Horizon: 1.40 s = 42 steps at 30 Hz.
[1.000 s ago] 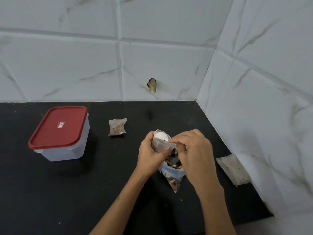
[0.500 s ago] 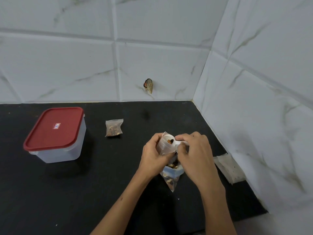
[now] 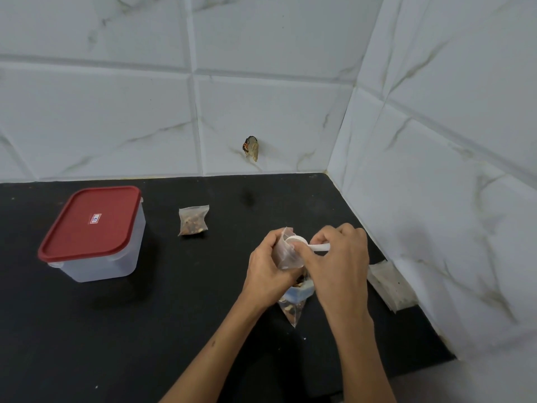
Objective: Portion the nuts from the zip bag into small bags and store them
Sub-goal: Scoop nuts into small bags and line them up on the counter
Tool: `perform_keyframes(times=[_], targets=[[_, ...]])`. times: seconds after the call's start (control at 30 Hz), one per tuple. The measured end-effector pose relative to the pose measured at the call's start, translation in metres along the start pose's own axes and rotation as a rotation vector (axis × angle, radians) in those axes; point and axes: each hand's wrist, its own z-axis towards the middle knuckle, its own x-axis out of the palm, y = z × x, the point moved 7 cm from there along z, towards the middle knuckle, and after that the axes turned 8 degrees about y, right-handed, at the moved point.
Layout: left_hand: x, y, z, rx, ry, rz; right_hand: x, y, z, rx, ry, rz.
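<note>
Tipped since a moment ago, the white plastic scoop [image 3: 296, 241], pinched by the right hand [image 3: 337, 263], empties into the small clear bag [image 3: 286, 251] the left hand [image 3: 268, 270] grips open above the nut-filled zip bag [image 3: 293, 301], likely catching spills.

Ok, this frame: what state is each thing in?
container: red lid on
filled small bag: lying on counter, nuts inside
small bag: held open by left hand
white scoop: in right hand, tipped into small bag
zip bag: open, nuts inside
empty bags: stacked flat by wall

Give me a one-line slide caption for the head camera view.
Left hand holds small bag open while right hand tips white scoop into it.
</note>
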Motion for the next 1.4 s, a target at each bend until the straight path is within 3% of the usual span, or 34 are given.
perform_keyframes(times=[0.4, 0.57, 0.77, 0.93, 1.17, 1.4], targets=[[-0.003, 0.002, -0.002, 0.008, -0.022, -0.081, 0.001, 0.011, 0.000, -0.114, 0.127, 0.053], [-0.004, 0.000, 0.000, 0.036, -0.021, -0.065, -0.005, 0.013, -0.001, -0.199, 0.049, 0.025], [-0.014, 0.015, 0.000, 0.006, -0.090, -0.048, -0.012, -0.021, 0.005, -0.036, 0.000, 0.359], [-0.035, 0.033, -0.002, -0.046, -0.141, 0.009, 0.022, -0.056, 0.008, 0.158, 0.249, 0.225], [-0.046, 0.043, -0.008, -0.066, -0.139, 0.066, 0.081, -0.059, -0.001, 0.233, 0.643, -0.199], [-0.054, 0.051, -0.008, -0.161, -0.020, 0.132, 0.084, -0.054, 0.003, 0.458, 0.833, -0.228]])
